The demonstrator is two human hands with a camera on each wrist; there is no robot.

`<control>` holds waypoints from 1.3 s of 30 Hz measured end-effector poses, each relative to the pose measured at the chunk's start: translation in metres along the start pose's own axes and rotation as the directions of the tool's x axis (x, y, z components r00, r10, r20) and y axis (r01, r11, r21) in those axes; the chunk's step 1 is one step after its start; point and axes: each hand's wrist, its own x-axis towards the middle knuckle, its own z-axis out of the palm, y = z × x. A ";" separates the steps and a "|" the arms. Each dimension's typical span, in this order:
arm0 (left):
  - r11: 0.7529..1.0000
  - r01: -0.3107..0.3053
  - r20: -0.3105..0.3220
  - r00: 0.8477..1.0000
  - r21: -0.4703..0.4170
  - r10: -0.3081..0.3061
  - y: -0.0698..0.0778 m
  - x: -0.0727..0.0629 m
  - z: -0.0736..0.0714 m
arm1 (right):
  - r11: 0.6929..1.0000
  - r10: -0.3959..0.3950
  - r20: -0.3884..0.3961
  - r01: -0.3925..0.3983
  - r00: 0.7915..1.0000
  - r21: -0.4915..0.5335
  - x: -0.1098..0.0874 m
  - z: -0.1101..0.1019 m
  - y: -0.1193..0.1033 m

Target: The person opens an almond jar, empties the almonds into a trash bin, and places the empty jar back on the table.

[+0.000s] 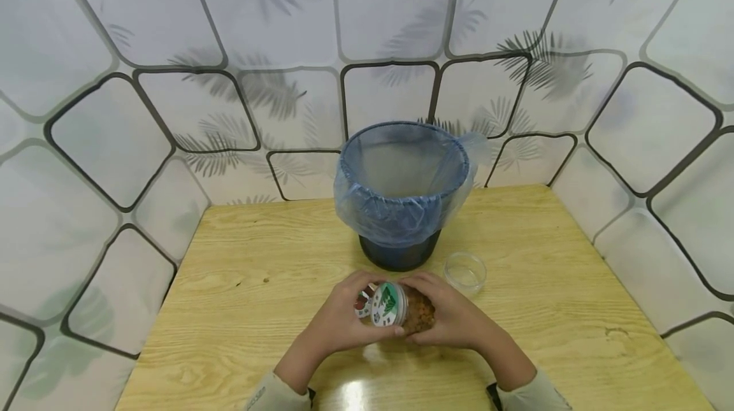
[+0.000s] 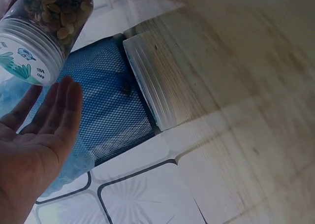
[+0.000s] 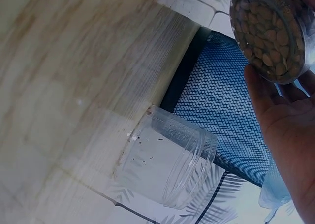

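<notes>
In the head view my right hand (image 1: 453, 315) grips a clear jar (image 1: 418, 312) filled with small brown, nut-like pieces. The jar lies tilted on its side, its white and green lid (image 1: 385, 304) facing left. My left hand (image 1: 341, 318) is around the lid side, thumb at the lower edge. In the left wrist view the left fingers (image 2: 69, 101) are fairly straight, with their tips right by the lid. The right wrist view shows the jar's bottom (image 3: 268, 42) above my right palm. Behind the left hand, a second lid (image 1: 364, 301) with a red picture lies on the table.
A dark mesh bin (image 1: 401, 255) lined with a blue plastic bag (image 1: 395, 216) stands just beyond my hands. To its right front is an open clear jar (image 1: 465, 272) with a few specks inside. Patterned fabric walls (image 1: 390, 92) border the wooden table (image 1: 258, 309).
</notes>
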 end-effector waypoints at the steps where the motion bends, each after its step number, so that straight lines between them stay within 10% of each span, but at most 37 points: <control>1: 1.000 0.002 -0.004 1.000 0.014 -0.002 0.000 0.000 0.000 | 1.000 0.005 0.001 -0.005 1.000 0.004 0.000 0.000 0.000; 13: 0.986 -0.150 0.057 0.988 0.071 0.146 -0.001 -0.003 -0.002 | 1.000 0.001 -0.001 -0.001 1.000 -0.005 -0.003 -0.001 0.000; 22: 0.988 -0.144 0.142 0.981 0.057 0.134 -0.001 -0.003 -0.002 | 1.000 0.001 -0.003 -0.001 1.000 0.004 -0.003 0.001 0.000; 39: 0.965 -0.260 0.111 0.959 -0.018 0.260 -0.004 0.003 -0.003 | 1.000 -0.022 -0.029 0.022 0.999 -0.016 -0.004 0.002 0.000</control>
